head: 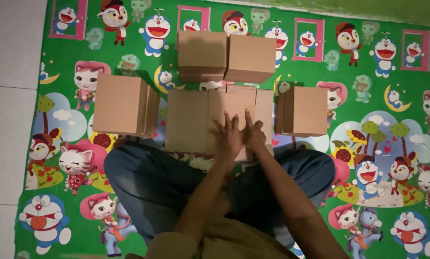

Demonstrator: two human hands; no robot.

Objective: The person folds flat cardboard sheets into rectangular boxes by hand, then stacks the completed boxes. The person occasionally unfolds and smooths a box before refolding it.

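Both hands lay flat, side by side and touching, fingers spread and gripping nothing: the left hand (228,137) and right hand (254,134) pressed on the flattened cardboard sheet (191,120) spread beneath them, in front of the crossed legs. Two folded boxes (203,53) sat beyond the fingertips, one box (121,104) left of the hands, another (304,110) right, all on the cartoon-print mat (368,86).

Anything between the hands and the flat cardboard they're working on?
Nothing visible. The left hand and right hand already press on the flat cardboard; the assembled boxes sit around it, off to the sides.
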